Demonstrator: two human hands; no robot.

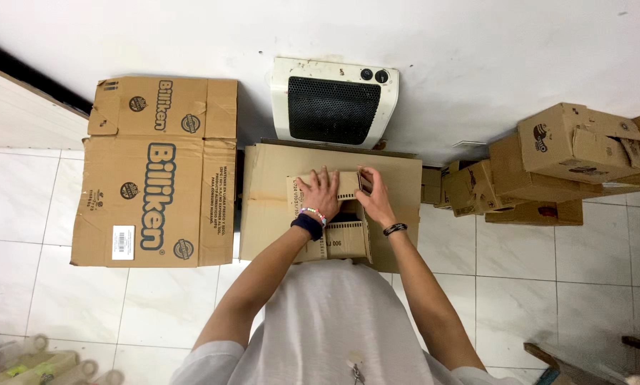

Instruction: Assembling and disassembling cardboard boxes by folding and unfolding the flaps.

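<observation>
A small brown cardboard box (347, 239), partly folded, lies on a large flat cardboard sheet (268, 214) right in front of me. My left hand (321, 192) presses flat on the box's left upper flap, fingers spread. My right hand (372, 197) grips the right flap edge and holds it upright. A dark wristband and beaded bracelets are on my left wrist, a black band on my right.
A big flattened printed carton (156, 171) lies on the tiled floor to the left. A white heater (333, 103) with a black grille stands against the wall ahead. Several small folded cardboard boxes (548, 167) are piled at the right. Plastic-wrapped items (27, 360) sit at bottom left.
</observation>
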